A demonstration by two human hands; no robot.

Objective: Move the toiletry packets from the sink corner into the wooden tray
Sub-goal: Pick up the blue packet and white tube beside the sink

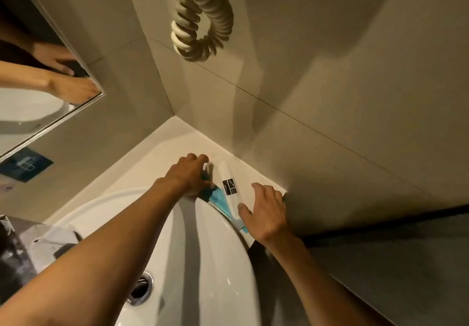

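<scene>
White and teal toiletry packets (229, 191) are being gathered at the sink corner (175, 133); left hand (189, 174) curled over them, right hand (266, 211) spread at 3 o'clock; lifting likely follows.

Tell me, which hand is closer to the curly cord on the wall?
The left. The left hand is by the sink corner, almost straight below the curly cord. The right hand is lower and further right.
</scene>
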